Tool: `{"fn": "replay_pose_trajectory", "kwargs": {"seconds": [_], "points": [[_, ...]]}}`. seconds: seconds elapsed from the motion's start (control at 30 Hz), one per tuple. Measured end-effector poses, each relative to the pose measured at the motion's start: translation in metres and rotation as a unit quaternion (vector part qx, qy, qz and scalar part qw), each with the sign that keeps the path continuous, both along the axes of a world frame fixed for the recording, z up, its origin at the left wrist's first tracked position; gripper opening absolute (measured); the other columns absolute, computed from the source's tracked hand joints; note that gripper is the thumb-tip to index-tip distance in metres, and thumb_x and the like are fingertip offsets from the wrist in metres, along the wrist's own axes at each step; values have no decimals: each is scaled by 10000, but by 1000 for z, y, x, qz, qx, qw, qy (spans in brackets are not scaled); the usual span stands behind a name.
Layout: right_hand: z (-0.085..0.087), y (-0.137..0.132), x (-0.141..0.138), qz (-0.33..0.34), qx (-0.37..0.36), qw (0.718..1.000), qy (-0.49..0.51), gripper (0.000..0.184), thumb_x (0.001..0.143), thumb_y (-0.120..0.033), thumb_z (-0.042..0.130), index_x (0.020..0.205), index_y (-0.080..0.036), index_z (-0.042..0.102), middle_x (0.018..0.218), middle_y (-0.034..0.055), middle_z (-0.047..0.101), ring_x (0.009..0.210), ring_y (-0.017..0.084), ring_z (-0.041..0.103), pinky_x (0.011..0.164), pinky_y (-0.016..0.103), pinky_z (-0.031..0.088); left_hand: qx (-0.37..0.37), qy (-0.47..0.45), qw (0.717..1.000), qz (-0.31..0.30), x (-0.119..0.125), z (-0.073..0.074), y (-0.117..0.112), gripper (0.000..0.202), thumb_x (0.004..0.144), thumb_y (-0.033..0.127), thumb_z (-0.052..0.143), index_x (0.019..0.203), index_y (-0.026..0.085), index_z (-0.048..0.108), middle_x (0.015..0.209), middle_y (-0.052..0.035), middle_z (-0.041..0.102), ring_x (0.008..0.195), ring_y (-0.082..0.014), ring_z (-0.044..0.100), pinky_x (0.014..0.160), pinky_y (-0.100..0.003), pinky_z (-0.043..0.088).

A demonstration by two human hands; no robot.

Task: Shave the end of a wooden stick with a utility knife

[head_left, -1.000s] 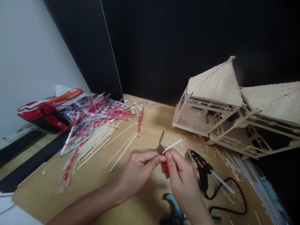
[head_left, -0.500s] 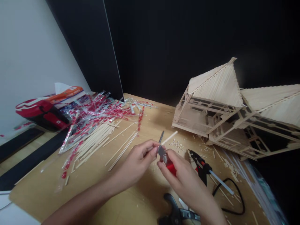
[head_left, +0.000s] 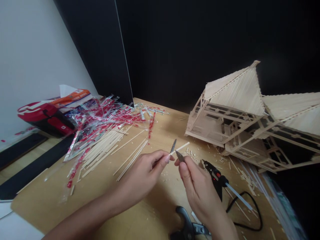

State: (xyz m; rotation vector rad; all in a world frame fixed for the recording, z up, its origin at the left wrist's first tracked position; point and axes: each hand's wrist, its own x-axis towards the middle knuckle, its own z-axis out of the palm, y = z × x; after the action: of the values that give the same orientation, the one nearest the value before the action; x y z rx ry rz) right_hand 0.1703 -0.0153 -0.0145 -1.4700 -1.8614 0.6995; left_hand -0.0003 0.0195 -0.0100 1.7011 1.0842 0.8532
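- Nearest me, a black-handled tool (head_left: 186, 226) lies on the table (head_left: 140, 220).
- I see the right hand (head_left: 197, 183) curled closed around a grey blade (head_left: 179, 156), tip at the stick (touching or not, I can't tell).
- The left hand (head_left: 147, 170) pinches that pale stick (head_left: 184, 145) tightly, raised over the table.
- The glue gun (head_left: 218, 176) lies beside the right hand.
- Beyond stands the wooden model (head_left: 236, 95).

We look through 1 camera on the person's head, facing forward and down over the tabletop (head_left: 145, 218), close above the left hand (head_left: 146, 170) and right hand (head_left: 198, 183).
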Motion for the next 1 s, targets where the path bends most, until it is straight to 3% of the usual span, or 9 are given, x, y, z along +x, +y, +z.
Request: {"fn": "replay_pose_trajectory", "kwargs": {"seconds": [0.27, 0.43, 0.63, 0.83, 1.0], "points": [[-2, -1, -2, 7, -1, 1000, -6, 225, 1001, -292, 313, 926, -217, 511, 776, -2, 576, 689, 142, 552, 623, 248, 373, 6, 23, 1000, 4, -2, -1, -1, 280, 966, 354, 443, 1071, 234, 672, 896, 0, 713, 842, -160, 649, 736, -228, 464], [-5, 1, -2, -7, -8, 1000, -27, 247, 1000, -314, 302, 855, -214, 474, 691, -10, 526, 609, 144, 507, 556, 261, 324, 51, 43, 998, 8, 5, -4, -4, 267, 974, 298, 427, 998, 208, 676, 848, -10, 704, 837, -164, 655, 768, -243, 488], [-10, 2, 5, 10, -130, 990, 45, 346, 1000, -434, 267, 792, -217, 437, 594, -41, 442, 467, 100, 412, 445, 229, 302, 155, 114, 981, 28, 13, -13, -12, 286, 966, 218, 404, 1097, 180, 655, 946, -79, 714, 844, -185, 679, 794, -292, 531], [-13, 4, 8, 30, -230, 950, 210, 387, 966, -522, 325, 754, -216, 431, 577, -61, 398, 415, 66, 358, 343, 170, 312, 202, 166, 965, 15, 17, -21, -17, 317, 966, 207, 371, 1121, 128, 636, 874, -106, 702, 836, -203, 687, 787, -310, 544], [-15, 8, 5, 43, -280, 886, 368, 356, 947, -517, 395, 774, -210, 444, 590, -67, 413, 408, 56, 362, 335, 163, 345, 146, 111, 983, -24, 18, -17, -15, 266, 971, 198, 382, 1015, 163, 642, 868, -57, 683, 777, -158, 645, 733, -250, 497]]}}
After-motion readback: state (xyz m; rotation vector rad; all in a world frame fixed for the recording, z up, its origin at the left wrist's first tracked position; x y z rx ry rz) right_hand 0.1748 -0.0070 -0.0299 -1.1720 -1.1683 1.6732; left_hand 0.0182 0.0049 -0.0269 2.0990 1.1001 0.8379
